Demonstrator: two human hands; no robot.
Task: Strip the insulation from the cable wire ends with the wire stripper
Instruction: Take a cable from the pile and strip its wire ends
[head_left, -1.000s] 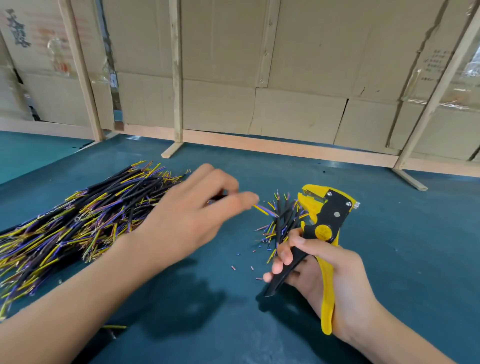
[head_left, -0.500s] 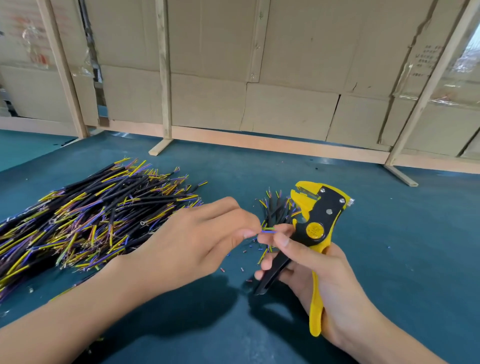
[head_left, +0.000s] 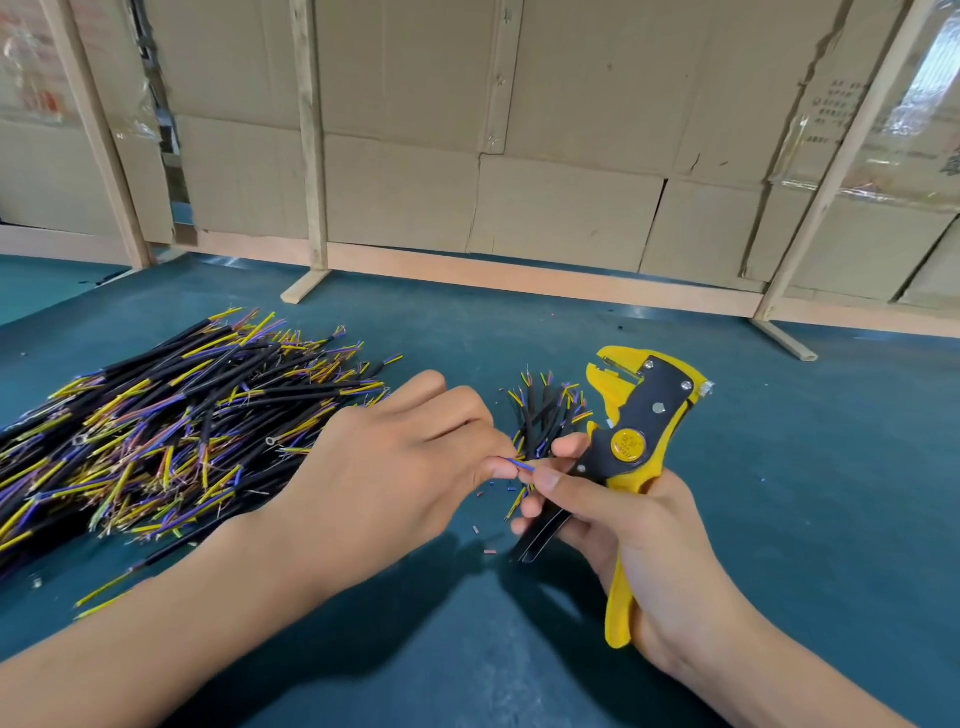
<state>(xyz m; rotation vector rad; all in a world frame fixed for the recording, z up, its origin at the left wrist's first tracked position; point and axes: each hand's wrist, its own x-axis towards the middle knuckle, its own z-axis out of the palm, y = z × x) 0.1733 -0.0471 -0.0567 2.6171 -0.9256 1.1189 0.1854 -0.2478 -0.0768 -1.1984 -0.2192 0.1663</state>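
Cardboard walls back a teal tabletop (head_left: 779, 467) where a big heap of cables (head_left: 156, 431) waits left — seemingly most of the work. The left hand (head_left: 395, 467) pinches one cable's wire ends (head_left: 519, 464); the right hand (head_left: 623, 525) grips the wire stripper (head_left: 641, 431) and fingers those ends too. A small cable bunch (head_left: 543, 415) and snipped insulation bits (head_left: 488, 552) suggest some are done.
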